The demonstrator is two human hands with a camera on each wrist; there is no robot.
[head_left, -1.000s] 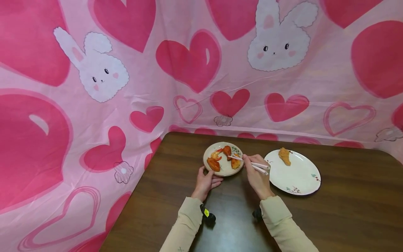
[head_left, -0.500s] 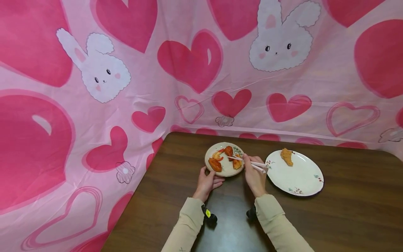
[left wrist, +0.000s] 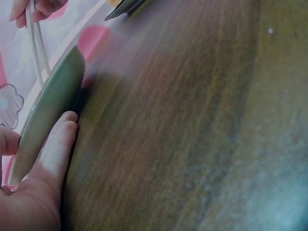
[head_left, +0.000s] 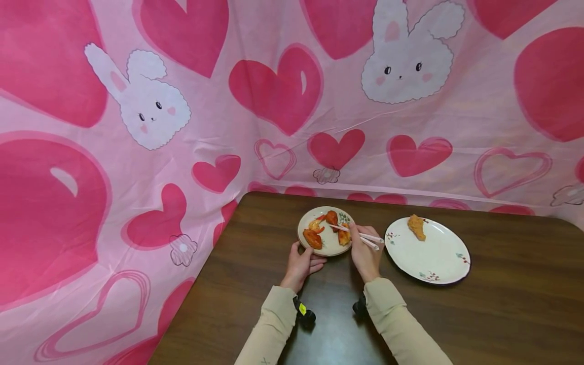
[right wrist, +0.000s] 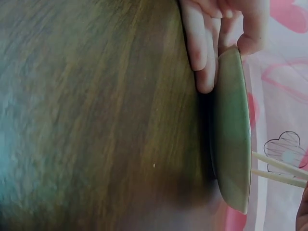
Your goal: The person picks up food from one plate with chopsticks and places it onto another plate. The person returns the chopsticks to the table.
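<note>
A small round plate with a floral print stands near the far left of the table, carrying several glazed pieces of food: an orange-brown piece like a chicken wing, a darker red-brown piece and a golden piece. My left hand grips its near-left rim, thumb on top and fingers under the side, as the right wrist view shows. Two pale chopsticks are held in my right hand beside the plate's right rim. Their tips reach over the plate, at the red-brown and golden pieces.
To the right lies a larger white plate with a dark rim, bearing one fried chicken piece. Both plates stand on a brown wooden table. A pink heart-and-rabbit cloth hangs along the left and far edges.
My right hand has shifted slightly left with the chopsticks, their rear ends swinging left too. The left hand keeps its grip on the small plate. The whole view has drifted a little.
</note>
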